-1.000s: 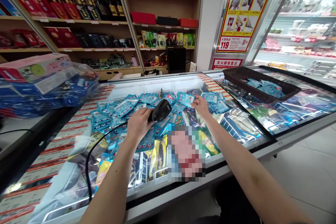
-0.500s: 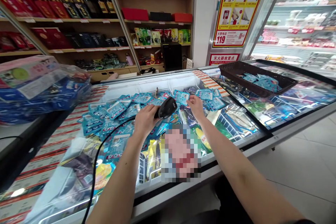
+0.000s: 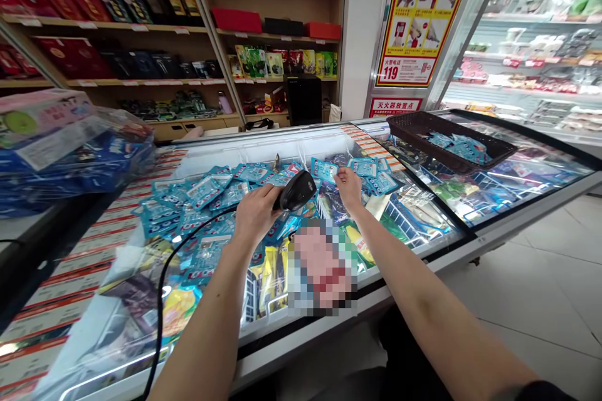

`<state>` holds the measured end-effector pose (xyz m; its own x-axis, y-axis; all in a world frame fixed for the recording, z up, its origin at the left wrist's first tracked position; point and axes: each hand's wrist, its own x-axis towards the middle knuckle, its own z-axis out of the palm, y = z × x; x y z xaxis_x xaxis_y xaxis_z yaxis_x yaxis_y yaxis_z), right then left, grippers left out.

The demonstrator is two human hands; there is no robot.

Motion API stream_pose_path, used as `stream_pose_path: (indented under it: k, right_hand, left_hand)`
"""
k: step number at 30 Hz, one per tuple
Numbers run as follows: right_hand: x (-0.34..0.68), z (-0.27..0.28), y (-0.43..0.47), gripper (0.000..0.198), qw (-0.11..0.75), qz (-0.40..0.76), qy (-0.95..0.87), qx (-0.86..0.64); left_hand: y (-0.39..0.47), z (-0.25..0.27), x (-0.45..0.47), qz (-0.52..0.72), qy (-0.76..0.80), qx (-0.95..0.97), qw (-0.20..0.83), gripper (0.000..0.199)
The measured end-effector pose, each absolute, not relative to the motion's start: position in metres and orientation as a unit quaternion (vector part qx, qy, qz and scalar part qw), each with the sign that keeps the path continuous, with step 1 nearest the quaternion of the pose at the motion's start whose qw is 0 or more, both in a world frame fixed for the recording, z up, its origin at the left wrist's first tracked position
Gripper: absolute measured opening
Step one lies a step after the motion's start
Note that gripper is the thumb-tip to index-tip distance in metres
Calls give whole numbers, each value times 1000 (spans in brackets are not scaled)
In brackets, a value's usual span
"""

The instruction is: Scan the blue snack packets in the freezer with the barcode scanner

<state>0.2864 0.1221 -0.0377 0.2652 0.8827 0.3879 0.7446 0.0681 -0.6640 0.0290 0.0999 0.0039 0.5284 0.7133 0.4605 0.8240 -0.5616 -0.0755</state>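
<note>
My left hand [image 3: 256,210] is wrapped round a black corded barcode scanner [image 3: 298,192], whose head points right. Its cable [image 3: 162,291] runs down past my left forearm. Between the fingertips of my right hand [image 3: 348,187] is the edge of a blue packet [image 3: 324,170], just beyond the scanner's head. Many similar blue packets [image 3: 207,188] are spread over the glass top of a chest freezer to the left. A few more blue packets [image 3: 382,183] lie right of my right hand. A pixelated pinkish object [image 3: 320,257] lies in front, between my forearms.
A dark brown tray [image 3: 409,150] holding some blue packets stands on the freezer at the right. Plastic-wrapped packages [image 3: 70,156] are stacked at the left. Shelves [image 3: 277,31] with boxes and bottles stand behind, and a refrigerated display [image 3: 531,62] is at the far right.
The camera view has shifted slightly. Both hands keep nearly the same place over the freezer, the left with the scanner and the right with the packet.
</note>
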Motion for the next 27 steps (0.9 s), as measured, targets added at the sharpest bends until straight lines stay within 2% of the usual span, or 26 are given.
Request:
stream_pose_path:
  k: [8, 20, 27]
  right_hand:
    - [285, -35, 121, 42, 438, 116, -572, -684]
    - [286, -39, 125, 42, 428, 101, -580, -686]
    - [287, -45, 128, 43, 466, 115, -565, -671]
  left_hand:
    - [98, 6, 28, -189, -442, -864, 148, 39]
    - [97, 7, 30, -172, -449, -863, 153, 40]
    - [98, 5, 28, -188, -451, -860, 147, 39]
